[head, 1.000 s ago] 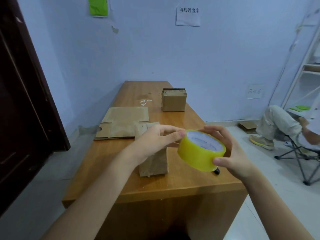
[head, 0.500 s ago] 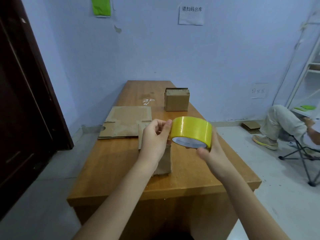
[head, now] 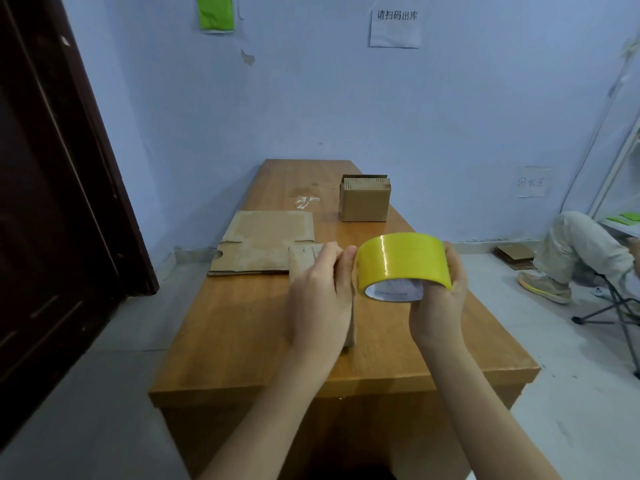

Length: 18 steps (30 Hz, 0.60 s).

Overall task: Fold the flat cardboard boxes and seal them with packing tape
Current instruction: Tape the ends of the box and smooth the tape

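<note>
Our right hand [head: 437,306] grips the yellow packing tape roll [head: 401,263] above the wooden table [head: 239,327], fingers curled around its far side. Our left hand [head: 322,292] pinches at the roll's left edge. A small cardboard box [head: 301,261] sits partly hidden behind that hand, flat cardboard [head: 266,242] beyond it, and a stack of folded boxes [head: 365,199] farther back.

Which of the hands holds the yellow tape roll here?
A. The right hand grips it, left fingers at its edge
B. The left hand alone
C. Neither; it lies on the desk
A: the right hand grips the yellow tape roll above the desk, while the left hand touches its left edge.
</note>
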Each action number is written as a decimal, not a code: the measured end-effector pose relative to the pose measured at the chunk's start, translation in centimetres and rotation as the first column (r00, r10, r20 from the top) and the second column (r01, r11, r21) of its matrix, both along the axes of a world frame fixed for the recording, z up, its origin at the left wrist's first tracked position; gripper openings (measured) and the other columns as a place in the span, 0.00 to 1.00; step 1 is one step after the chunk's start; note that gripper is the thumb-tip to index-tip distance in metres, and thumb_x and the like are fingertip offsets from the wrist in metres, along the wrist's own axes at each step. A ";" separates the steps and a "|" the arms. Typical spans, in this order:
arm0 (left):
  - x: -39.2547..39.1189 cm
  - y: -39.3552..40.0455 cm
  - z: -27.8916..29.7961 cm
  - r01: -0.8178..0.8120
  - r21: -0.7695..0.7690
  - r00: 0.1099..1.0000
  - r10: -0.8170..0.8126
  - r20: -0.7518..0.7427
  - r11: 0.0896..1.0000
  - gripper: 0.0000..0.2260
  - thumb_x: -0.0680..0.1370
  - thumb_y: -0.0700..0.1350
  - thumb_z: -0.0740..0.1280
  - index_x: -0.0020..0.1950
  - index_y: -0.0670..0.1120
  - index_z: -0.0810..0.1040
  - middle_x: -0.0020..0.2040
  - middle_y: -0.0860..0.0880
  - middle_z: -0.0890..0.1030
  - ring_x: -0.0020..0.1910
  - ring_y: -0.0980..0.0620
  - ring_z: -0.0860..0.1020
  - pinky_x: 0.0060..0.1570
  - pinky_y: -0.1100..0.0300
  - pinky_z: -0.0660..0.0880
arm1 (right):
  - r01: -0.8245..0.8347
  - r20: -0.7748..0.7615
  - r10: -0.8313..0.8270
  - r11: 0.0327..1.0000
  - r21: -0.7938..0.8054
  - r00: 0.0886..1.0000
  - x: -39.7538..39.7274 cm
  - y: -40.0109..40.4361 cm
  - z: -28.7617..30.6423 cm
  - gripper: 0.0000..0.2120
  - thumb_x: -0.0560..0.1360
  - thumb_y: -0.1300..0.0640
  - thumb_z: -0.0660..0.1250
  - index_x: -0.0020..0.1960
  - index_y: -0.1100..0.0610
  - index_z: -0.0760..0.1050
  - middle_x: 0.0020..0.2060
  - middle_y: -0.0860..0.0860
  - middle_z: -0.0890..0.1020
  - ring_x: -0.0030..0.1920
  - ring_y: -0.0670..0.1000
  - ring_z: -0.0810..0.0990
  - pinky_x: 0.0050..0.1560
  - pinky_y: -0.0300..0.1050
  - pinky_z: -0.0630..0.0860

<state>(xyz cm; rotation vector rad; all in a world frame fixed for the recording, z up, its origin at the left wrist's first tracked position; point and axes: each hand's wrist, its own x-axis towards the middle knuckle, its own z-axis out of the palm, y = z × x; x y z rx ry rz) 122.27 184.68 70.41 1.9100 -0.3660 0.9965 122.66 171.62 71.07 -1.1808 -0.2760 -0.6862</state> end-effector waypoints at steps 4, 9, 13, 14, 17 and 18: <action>-0.5 -0.4 0.3 -0.049 -0.131 0.997 0.041 -0.061 0.990 0.15 0.79 0.53 0.59 0.41 0.44 0.76 0.29 0.54 0.74 0.28 0.57 0.73 0.25 0.64 0.69 | 0.060 0.030 -0.059 0.998 -0.002 0.998 0.1 1.0 0.6 0.16 0.65 0.65 0.60 0.28 0.46 0.74 0.24 0.40 0.70 0.28 0.43 0.66 0.30 0.36 0.64; -1.7 0.9 0.8 -0.193 -0.163 0.981 0.188 -0.047 0.967 0.12 0.80 0.49 0.61 0.37 0.47 0.71 0.25 0.57 0.67 0.27 0.61 0.70 0.25 0.69 0.65 | 0.196 0.048 -0.190 0.967 -0.164 0.981 0.4 0.5 1.5 0.15 0.63 0.66 0.56 0.28 0.46 0.71 0.23 0.41 0.68 0.28 0.42 0.65 0.29 0.33 0.63; -1.7 3.9 0.9 -0.233 -0.095 0.970 0.224 -0.097 0.968 0.13 0.80 0.48 0.63 0.36 0.46 0.74 0.25 0.56 0.70 0.26 0.61 0.72 0.25 0.69 0.66 | 0.355 0.203 -0.291 0.748 -0.561 0.935 -0.2 -0.8 2.6 0.07 0.58 0.61 0.61 0.33 0.52 0.65 0.25 0.44 0.64 0.29 0.43 0.64 0.28 0.30 0.59; -1.6 4.8 0.9 -0.243 -0.106 0.967 0.231 -0.111 0.964 0.12 0.79 0.48 0.62 0.37 0.46 0.75 0.27 0.55 0.73 0.26 0.60 0.72 0.25 0.68 0.67 | 0.421 0.281 -0.315 0.629 -0.653 0.906 -0.1 -1.2 2.7 0.08 0.57 0.57 0.64 0.34 0.54 0.66 0.25 0.43 0.63 0.29 0.45 0.63 0.28 0.31 0.60; -1.2 6.6 0.7 -0.220 -0.054 0.964 0.209 -0.164 0.974 0.13 0.78 0.51 0.62 0.39 0.46 0.78 0.29 0.50 0.77 0.28 0.53 0.75 0.28 0.60 0.70 | 0.486 0.396 -0.290 0.403 -0.775 0.871 0.4 -2.1 2.8 0.11 0.58 0.51 0.61 0.34 0.58 0.67 0.26 0.44 0.62 0.26 0.47 0.60 0.27 0.35 0.59; -1.1 6.9 0.4 -0.207 -0.041 0.960 0.195 -0.202 0.977 0.14 0.78 0.52 0.62 0.39 0.46 0.78 0.28 0.49 0.77 0.28 0.50 0.75 0.28 0.56 0.71 | 0.495 0.423 -0.264 0.346 -0.797 0.867 0.4 -2.2 2.7 0.13 0.58 0.50 0.60 0.34 0.59 0.68 0.26 0.45 0.63 0.26 0.48 0.62 0.26 0.37 0.58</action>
